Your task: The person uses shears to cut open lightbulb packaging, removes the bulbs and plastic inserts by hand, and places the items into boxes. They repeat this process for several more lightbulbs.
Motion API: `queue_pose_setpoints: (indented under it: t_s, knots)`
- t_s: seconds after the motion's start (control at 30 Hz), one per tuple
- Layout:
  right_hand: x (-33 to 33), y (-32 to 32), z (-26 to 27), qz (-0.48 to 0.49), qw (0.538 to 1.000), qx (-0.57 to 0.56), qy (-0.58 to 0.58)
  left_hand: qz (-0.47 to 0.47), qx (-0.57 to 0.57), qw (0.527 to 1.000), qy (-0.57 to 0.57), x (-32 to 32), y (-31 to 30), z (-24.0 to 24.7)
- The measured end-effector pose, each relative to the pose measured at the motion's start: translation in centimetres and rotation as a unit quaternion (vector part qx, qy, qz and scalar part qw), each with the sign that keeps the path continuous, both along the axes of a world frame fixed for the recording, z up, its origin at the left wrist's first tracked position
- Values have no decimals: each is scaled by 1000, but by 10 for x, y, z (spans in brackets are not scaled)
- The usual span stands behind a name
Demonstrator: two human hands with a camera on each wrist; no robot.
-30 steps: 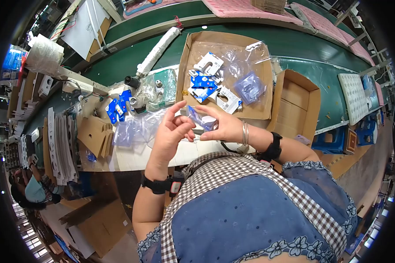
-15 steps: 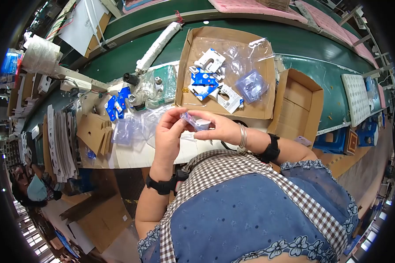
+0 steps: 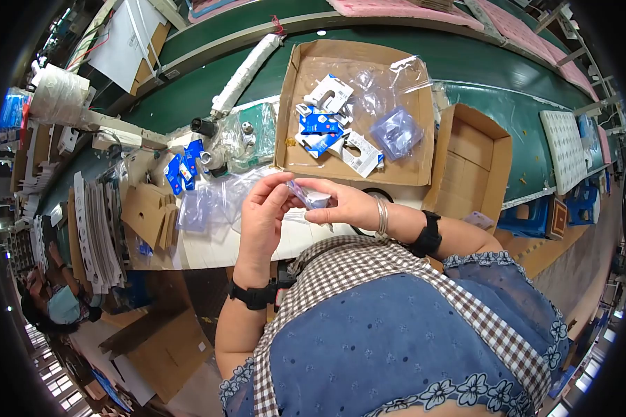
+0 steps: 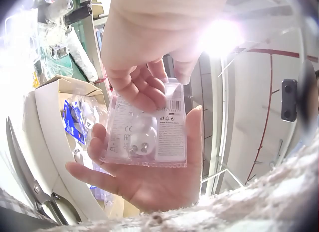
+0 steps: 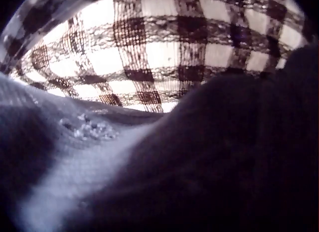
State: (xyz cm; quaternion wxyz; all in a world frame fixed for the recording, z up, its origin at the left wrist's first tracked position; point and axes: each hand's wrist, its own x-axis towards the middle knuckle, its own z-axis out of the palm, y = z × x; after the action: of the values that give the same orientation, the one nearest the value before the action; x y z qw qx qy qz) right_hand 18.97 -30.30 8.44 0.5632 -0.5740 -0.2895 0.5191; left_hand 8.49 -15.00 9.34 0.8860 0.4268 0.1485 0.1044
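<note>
A small clear blister pack (image 4: 144, 134) has a white card printed with a barcode and fine text, and a rounded white item inside. In the head view the pack (image 3: 315, 200) is held up between the hands, in front of the apron. My right hand (image 3: 351, 207) grips it from below and at its sides, the palm behind it in the left wrist view. My left hand (image 3: 259, 215) pinches its upper end, and the fingers (image 4: 144, 90) are curled over the printed face. Only checked apron cloth (image 5: 159, 57) and dark fabric fill the right wrist view.
Beyond the hands stands a cardboard tray (image 3: 289, 104) with blue and white cards (image 3: 320, 124) and clear plastic packs (image 3: 396, 133). An open carton (image 3: 469, 163) adjoins it. Clear plastic packaging (image 3: 195, 208) lies at left, near brown cardboard pieces (image 3: 146, 212). Scissors (image 4: 35, 187) lie beside the tray.
My left hand, fingers spread beside the pack a second ago, has closed in and now pinches its upper end. The right hand keeps its grip and has shifted slightly left.
</note>
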Motion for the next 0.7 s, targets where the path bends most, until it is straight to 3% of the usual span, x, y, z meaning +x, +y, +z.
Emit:
queue_pose_setpoints:
  t_s: [0.2, 0.33, 0.5, 0.7]
  knots:
    - [-4, -2, -2, -2, 991, 0, 131, 12, 78, 996, 28, 0, 0, -2]
    - [-5, -1, 1, -8, 990, -5, 139, -6, 128, 992, -14, -4, -5, 1]
    - [-7, -1, 9, 8, 999, -3, -38, 11, 137, 991, -2, -4, -8, 4]
    - [-10, 0, 17, 19, 999, -24, -25, 36, 123, 992, -20, -8, -5, 6]
